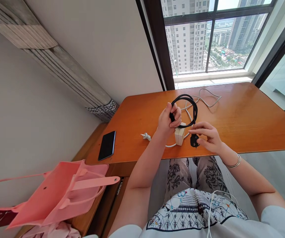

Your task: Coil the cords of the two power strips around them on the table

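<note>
Clearly grips a coiled black cable with the left hand, curling its fingers closed around the ring's left side. Has the left thumb lying uppermost, and a black connector poking out between that thumb and the curled fingers. Holds the ring just above and beyond the cream adapter block, overlapping its top in view; cannot tell whether touching it.

Pinches the black plug with the right hand, just to the right of the adapter block, setting the thumb against the plug's right side and laying the index finger across its neck. Points the plug's pins downward, above the surface. Has the ring's lower right part just beside those right fingers.

Has a white cable running past the adapter block and looping well beyond it to the right. Has a white plug to the block's left, beside the left forearm, a black phone farther left, and a pink bag well apart, beyond the phone on that side.
</note>
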A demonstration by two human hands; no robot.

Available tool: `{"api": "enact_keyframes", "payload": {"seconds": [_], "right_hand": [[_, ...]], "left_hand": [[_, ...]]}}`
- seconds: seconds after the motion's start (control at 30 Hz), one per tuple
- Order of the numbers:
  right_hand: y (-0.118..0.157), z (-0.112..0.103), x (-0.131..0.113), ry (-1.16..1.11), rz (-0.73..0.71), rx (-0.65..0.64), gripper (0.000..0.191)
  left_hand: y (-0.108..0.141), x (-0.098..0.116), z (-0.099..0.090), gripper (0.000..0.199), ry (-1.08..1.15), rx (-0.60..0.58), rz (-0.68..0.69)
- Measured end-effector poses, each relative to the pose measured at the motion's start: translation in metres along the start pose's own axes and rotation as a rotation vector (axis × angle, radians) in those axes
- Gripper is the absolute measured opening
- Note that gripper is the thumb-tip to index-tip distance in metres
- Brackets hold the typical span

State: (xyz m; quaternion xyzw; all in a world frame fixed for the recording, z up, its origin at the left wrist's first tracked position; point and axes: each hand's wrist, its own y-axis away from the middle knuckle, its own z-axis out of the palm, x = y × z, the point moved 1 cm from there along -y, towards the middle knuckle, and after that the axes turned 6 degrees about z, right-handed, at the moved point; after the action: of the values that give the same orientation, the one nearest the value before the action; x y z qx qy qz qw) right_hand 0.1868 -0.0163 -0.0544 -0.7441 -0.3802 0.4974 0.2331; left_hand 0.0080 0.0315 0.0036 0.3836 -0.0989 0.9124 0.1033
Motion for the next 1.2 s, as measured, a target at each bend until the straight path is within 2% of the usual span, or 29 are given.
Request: {"api": "enact_keyframes", "payload": {"seconds": [0.03,0.07,0.13,0.2,0.23,0.4,0.5,0.57,0.8,1.0,1.13,1.2], "right_hand": [[-0.002,0.003,0.003,-0.034,0.098,0.139,0.035],[-0.005,0.006,0.006,-0.051,0.193,0.257,0.037],[-0.014,0.009,0.009,-0.065,0.323,0.362,0.065],[-0.026,0.007,0.009,-0.037,0.358,0.321,0.086],[-0.032,0.003,0.008,0.005,0.342,0.283,0.089],[-0.055,-0.017,0.0,0.307,0.082,0.147,0.064],[-0.059,-0.021,0.001,0.308,-0.037,0.143,0.059],[-0.059,-0.02,0.003,0.255,-0.058,0.16,0.056],[-0.052,-0.01,0.015,0.058,0.137,0.197,0.043],[-0.055,-0.003,0.016,-0.09,0.16,0.218,0.038],[-0.054,-0.003,0.016,-0.057,0.261,0.188,0.039],[-0.049,-0.004,0.016,-0.079,0.303,0.179,0.048]], "left_hand": [[0.001,-0.001,0.001,0.05,0.002,-0.016,-0.007],[0.002,-0.002,0.001,0.051,0.001,-0.03,-0.015],[0.005,-0.004,0.004,0.051,-0.01,-0.052,-0.029],[0.007,-0.005,0.007,0.051,-0.028,-0.069,-0.042],[0.008,-0.006,0.008,0.051,-0.038,-0.078,-0.049],[0.007,-0.005,0.006,0.051,-0.03,-0.079,-0.095],[0.006,-0.006,0.002,0.052,0.02,-0.063,-0.113],[0.006,-0.006,0.001,0.053,0.04,-0.074,-0.109],[0.006,-0.008,0.004,0.053,0.038,-0.058,-0.121],[0.007,-0.006,0.005,0.046,0.075,-0.036,-0.146],[0.008,-0.005,0.007,0.044,0.078,-0.027,-0.162],[0.007,-0.005,0.008,0.043,0.075,-0.014,-0.178]]}}
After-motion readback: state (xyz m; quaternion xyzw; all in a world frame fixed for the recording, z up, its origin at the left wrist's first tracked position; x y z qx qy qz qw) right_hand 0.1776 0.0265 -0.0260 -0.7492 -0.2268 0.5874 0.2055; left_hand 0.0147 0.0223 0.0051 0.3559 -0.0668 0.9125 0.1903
